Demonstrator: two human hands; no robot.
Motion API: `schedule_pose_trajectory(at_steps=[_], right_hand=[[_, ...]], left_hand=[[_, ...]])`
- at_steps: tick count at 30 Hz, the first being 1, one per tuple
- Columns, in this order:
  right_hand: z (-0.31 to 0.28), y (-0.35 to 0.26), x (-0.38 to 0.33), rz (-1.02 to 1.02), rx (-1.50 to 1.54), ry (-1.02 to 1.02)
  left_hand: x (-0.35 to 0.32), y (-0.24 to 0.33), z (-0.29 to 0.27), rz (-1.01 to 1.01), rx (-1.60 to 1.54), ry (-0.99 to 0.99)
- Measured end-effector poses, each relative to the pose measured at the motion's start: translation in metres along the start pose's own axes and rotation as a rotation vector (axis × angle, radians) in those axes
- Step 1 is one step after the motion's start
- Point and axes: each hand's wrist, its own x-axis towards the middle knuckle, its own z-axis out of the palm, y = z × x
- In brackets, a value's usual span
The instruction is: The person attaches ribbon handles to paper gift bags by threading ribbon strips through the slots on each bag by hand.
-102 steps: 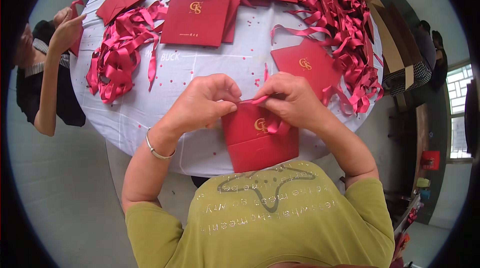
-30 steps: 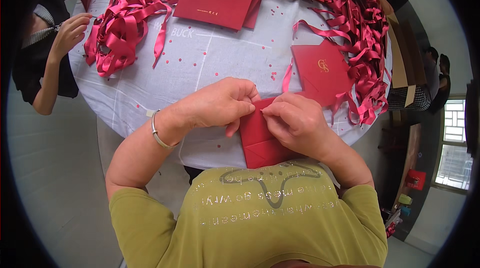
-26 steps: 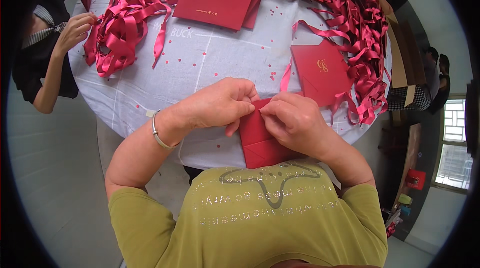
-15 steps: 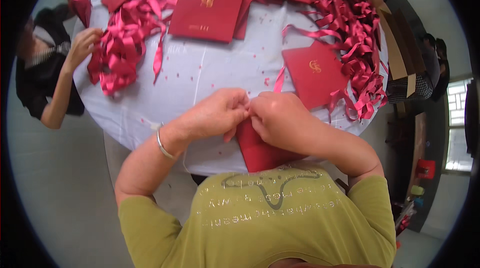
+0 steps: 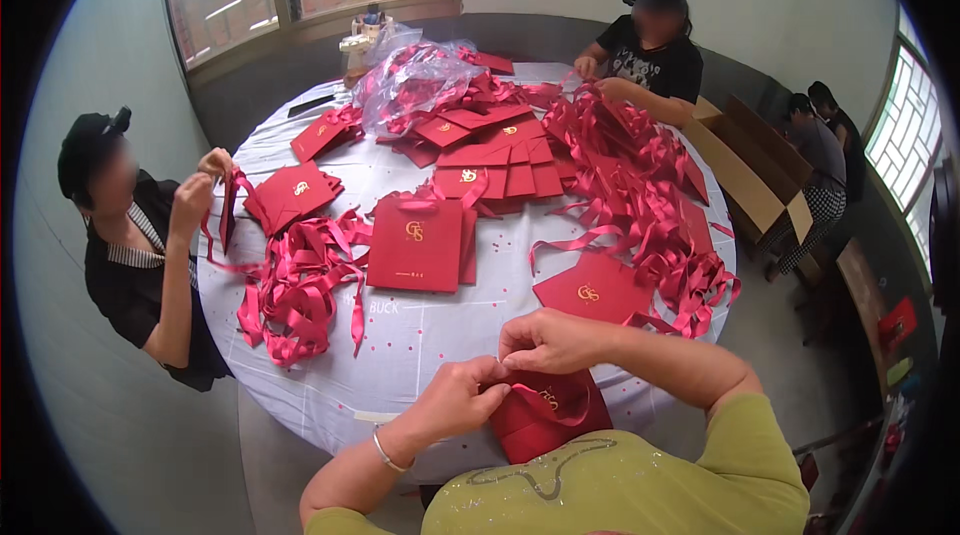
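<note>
Close in front of my body, a small red paper gift bag (image 5: pixel 535 435) with a gold emblem leans against my green shirt at the table's near edge. A pinkish-red ribbon (image 5: pixel 562 417) loops across its front. At the bag's upper left corner my two hands meet with fingertips pinched. My left hand (image 5: pixel 455 397), with a bangle on its wrist, is closed on the ribbon by the corner. My right hand (image 5: pixel 555 341) reaches over the bag's top and pinches there too. The ribbon's end between the fingertips is mostly hidden.
A flat red bag (image 5: pixel 592 290) lies just beyond my right hand, beside a long ribbon heap (image 5: pixel 650 195). Bags (image 5: pixel 415 245) and another ribbon pile (image 5: pixel 300 295) lie farther left. Co-workers sit left and far right. An open cardboard box (image 5: pixel 750 160) stands right of the table.
The view has tilted up, bringing the far table and co-workers into sight. My hands stay together at the bag's corner; the ribbon now shows looped across the bag's front.
</note>
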Motion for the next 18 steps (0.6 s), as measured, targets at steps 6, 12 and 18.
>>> schedule_pose_trajectory(at_steps=[6,12,18], right_hand=[[-0.028,0.018,0.050,0.268,0.140,-0.625],[-0.026,0.015,0.059,0.409,0.207,-0.533],[-0.004,0.032,0.050,0.429,0.443,-0.210]], left_hand=[[0.005,0.007,0.011,0.019,0.064,0.181],[0.007,0.020,0.006,-0.121,-0.013,0.201],[0.010,-0.001,0.007,-0.241,-0.197,0.128]])
